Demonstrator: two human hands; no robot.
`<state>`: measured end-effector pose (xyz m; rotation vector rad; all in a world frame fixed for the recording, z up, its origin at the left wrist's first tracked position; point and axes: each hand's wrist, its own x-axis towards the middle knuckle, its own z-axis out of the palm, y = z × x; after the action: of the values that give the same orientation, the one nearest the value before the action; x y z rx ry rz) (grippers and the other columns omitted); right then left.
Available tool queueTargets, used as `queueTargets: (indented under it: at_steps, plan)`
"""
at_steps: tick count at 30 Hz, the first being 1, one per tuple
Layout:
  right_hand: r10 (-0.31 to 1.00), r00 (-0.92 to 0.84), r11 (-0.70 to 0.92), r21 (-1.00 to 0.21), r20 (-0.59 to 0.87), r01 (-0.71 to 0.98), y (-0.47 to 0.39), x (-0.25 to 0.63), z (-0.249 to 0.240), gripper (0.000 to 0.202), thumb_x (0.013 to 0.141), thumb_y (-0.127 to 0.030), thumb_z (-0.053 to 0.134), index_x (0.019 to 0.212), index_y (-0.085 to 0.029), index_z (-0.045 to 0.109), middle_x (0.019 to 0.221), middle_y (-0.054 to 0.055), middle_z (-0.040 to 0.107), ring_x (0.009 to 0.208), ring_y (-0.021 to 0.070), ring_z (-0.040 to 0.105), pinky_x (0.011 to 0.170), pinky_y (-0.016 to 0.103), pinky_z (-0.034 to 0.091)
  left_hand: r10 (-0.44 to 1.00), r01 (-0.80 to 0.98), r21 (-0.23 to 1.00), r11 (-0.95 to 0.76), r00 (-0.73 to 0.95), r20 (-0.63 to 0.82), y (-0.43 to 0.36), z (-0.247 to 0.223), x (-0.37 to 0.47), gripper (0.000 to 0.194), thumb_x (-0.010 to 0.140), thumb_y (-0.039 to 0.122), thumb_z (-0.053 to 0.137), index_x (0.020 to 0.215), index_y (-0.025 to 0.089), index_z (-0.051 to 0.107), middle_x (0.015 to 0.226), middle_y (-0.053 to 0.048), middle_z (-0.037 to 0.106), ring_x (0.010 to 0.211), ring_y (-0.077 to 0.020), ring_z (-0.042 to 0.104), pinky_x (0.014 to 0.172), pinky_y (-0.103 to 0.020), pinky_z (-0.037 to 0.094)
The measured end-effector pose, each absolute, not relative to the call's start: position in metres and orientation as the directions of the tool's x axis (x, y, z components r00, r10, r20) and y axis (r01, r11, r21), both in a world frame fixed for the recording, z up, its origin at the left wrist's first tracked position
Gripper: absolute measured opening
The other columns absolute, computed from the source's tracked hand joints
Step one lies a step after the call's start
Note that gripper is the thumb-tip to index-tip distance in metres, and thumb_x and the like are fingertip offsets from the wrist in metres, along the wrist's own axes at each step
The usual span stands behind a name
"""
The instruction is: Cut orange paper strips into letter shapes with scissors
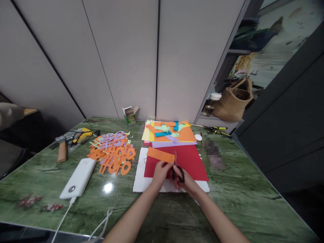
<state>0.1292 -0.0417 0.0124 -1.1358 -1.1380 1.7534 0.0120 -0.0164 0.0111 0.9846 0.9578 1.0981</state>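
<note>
My left hand [162, 170] pinches the lower right part of an orange paper strip [159, 154], which extends to the left above a red sheet [188, 158]. Black-handled scissors [181, 172] are in my right hand [184, 182], fingers through the loops. Their blades point away from me at the strip's right end; whether they touch the paper I cannot make out. Under the red sheet lies a white board [138, 179] with rough edges. Behind it sits a stack of coloured paper [188, 135], topped by folded strips [163, 134] in orange, blue, green and purple.
To the left is a pile of cut paper pieces [117, 152], beside a white power bank [79, 179] with a cable. A yellow tool [84, 135] and a wooden handle [62, 152] lie farther left. A small green box [130, 117] stands behind; a white oval object [198, 137] lies right.
</note>
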Motion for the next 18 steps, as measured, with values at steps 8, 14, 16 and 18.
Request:
queueTargets:
  at_steps: [8,14,16,18]
  plan:
    - [0.904,-0.349,-0.329,-0.924,-0.249,-0.195,-0.0419,0.1264,0.0083,0.042,0.076,-0.055,0.041,0.077,-0.015,0.048,0.055,-0.002,0.051,0.033,0.0050,0.040,0.034,0.017,0.028,0.970,-0.233,0.961,0.151,0.222,-0.099,-0.0180,0.0085,0.0128,0.027,0.068,0.036,0.054,0.051,0.015,0.053,0.039,0.001,0.047,0.030,-0.0106,0.043,0.031,-0.022,0.030]
    - [0.912,-0.331,-0.315,-0.931,-0.243,-0.186,-0.0429,0.1267,0.0077,0.039,0.077,-0.053,0.042,0.074,-0.015,0.049,0.053,-0.005,0.044,0.034,0.0043,0.039,0.036,0.018,0.028,0.972,-0.256,0.953,0.161,0.210,-0.107,-0.0163,0.0037,0.0137,0.020,0.067,0.032,0.055,0.057,0.014,0.055,0.043,0.001,0.049,0.032,-0.0110,0.046,0.032,-0.021,0.033]
    - [0.910,-0.333,-0.316,-0.934,-0.248,-0.168,-0.0429,0.1278,0.0072,0.039,0.077,-0.053,0.043,0.075,-0.014,0.049,0.054,-0.005,0.045,0.034,0.0045,0.039,0.036,0.018,0.028,0.972,-0.277,0.948,0.157,0.212,-0.099,-0.0161,0.0020,0.0139,0.019,0.067,0.031,0.055,0.060,0.014,0.055,0.043,0.001,0.050,0.033,-0.0113,0.047,0.032,-0.021,0.034]
    - [0.908,-0.331,-0.319,-0.936,-0.257,-0.149,-0.0426,0.1290,0.0062,0.039,0.077,-0.053,0.043,0.075,-0.014,0.049,0.054,-0.004,0.046,0.035,0.0046,0.039,0.036,0.018,0.028,0.971,-0.290,0.944,0.159,0.218,-0.097,-0.0160,0.0010,0.0140,0.019,0.067,0.031,0.055,0.061,0.014,0.056,0.043,0.001,0.051,0.033,-0.0117,0.047,0.033,-0.022,0.034]
